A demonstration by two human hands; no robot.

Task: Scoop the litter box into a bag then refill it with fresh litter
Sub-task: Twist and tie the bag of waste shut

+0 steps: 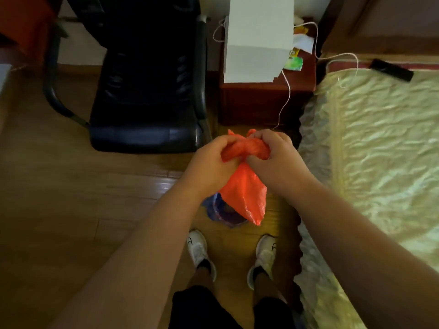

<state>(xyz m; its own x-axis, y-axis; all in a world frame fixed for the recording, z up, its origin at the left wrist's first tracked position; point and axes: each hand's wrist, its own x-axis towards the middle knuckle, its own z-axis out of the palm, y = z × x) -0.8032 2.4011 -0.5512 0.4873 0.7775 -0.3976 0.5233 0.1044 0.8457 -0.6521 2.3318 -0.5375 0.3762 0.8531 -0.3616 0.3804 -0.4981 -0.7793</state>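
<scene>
Two hands are holding an orange plastic bag (244, 191) up in the air, in front of the person's body. Left hand (213, 160) is curling its fingers around the bunched top of the bag on one side. Right hand (273, 153) is squeezing the bunched top on the other side. Both hands are sitting close together, almost touching. The rest of the bag is hanging down below them, above the wooden floor (83, 186). A blue and purple thing (221, 212) is lying on the floor under the bag, and I cannot tell what it is. Two white shoes (198, 250) are standing on the floor just behind it. A black chair (147, 91) is standing to the left. A bed (380, 143) with a shiny cover is sitting on the right. A white paper bag (257, 41) is resting on a small red-brown cabinet (261, 103) between them.
</scene>
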